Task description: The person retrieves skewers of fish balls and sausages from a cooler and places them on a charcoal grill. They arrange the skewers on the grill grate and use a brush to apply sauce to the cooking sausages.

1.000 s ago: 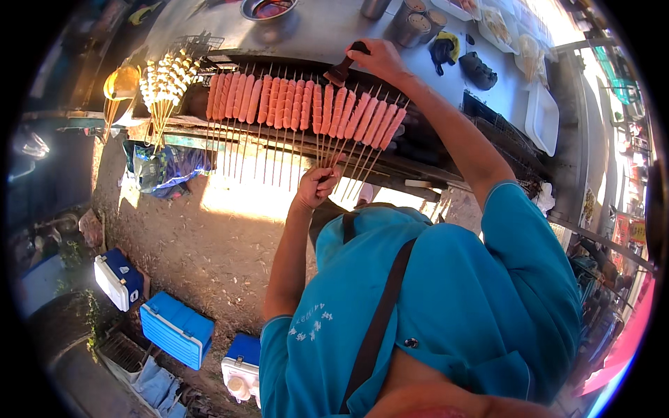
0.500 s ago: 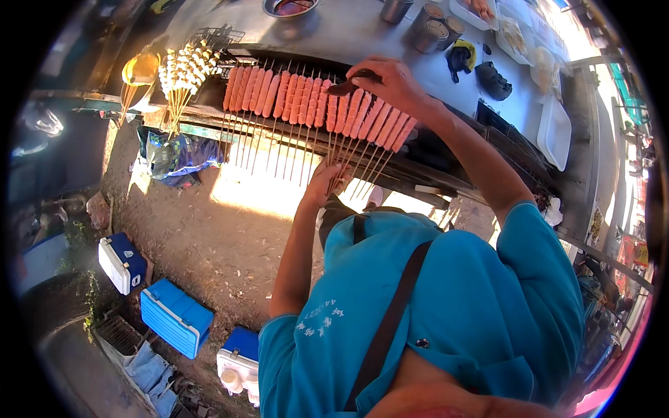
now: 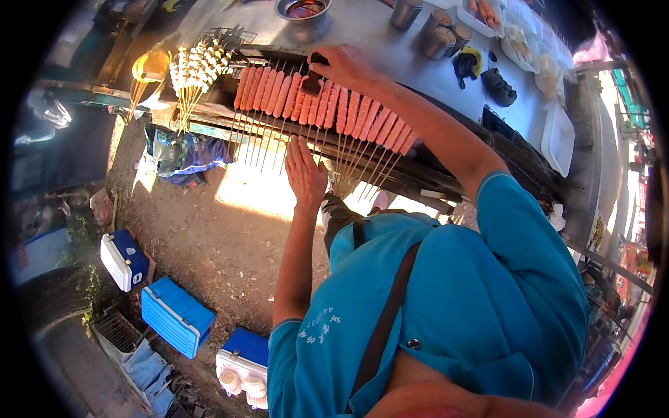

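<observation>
A long row of pink sausages on skewers [image 3: 324, 104] lies side by side across the grill [image 3: 446, 143], their thin sticks pointing toward me. My right hand [image 3: 348, 66] reaches over the far side of the row. It grips a dark, brush-like tool [image 3: 311, 85], whose wide end rests on or just above sausages left of the middle. Much of its handle is hidden by the fingers. Close to the stick ends is my left hand [image 3: 305, 173], fingers stretched out and nothing visibly held. Whether its fingertips touch the sticks I cannot tell.
Skewers with pale pieces [image 3: 198, 73] stand upright left of the grill. Behind it, a metal table [image 3: 380, 45] carries a bowl of dark red liquid [image 3: 304, 10], metal canisters [image 3: 439, 40] and white trays [image 3: 557, 139]. Cool boxes [image 3: 178, 317] stand on the ground at lower left.
My right hand has moved left along the row with the dark tool. My left hand has let go of the bunched sticks, shifted left and straightened its fingers.
</observation>
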A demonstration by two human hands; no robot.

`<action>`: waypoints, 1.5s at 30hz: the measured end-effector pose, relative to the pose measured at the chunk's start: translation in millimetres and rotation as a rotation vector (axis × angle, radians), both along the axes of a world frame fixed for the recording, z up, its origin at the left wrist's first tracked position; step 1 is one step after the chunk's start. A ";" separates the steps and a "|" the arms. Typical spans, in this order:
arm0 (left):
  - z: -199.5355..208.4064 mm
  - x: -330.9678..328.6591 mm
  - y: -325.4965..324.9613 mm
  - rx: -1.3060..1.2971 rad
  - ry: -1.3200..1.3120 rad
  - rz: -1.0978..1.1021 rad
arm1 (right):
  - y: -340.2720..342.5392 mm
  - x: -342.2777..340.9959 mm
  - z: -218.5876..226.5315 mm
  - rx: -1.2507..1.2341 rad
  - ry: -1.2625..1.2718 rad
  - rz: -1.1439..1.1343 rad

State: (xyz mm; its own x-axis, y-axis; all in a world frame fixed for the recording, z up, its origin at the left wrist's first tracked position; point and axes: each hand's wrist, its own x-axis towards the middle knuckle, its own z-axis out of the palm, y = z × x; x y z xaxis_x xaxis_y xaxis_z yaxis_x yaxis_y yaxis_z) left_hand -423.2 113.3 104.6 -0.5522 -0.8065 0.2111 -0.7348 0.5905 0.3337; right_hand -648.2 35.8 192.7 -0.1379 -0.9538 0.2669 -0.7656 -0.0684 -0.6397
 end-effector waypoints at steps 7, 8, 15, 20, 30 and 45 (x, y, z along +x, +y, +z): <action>3.2 2.4 -8.2 -0.016 -0.057 0.028 | -7.1 -14.4 -1.2 -0.030 0.119 0.003; 3.2 1.8 -8.4 -0.018 -0.070 0.034 | -4.6 -21.7 7.6 -0.080 0.104 0.006; 6.7 -0.8 -20.4 0.176 -0.203 0.072 | 62.9 -34.3 56.5 -0.134 -0.075 -0.021; 13.6 15.4 -41.1 0.374 -0.124 -0.067 | 87.2 -44.6 74.8 -0.157 -0.105 -0.090; -28.8 29.6 -68.4 2.332 1.051 -0.078 | 51.7 -12.6 -1.4 0.236 -0.156 -0.063; -37.5 30.0 -71.5 2.379 0.981 -0.174 | -22.8 -12.5 1.5 0.059 -0.065 -0.244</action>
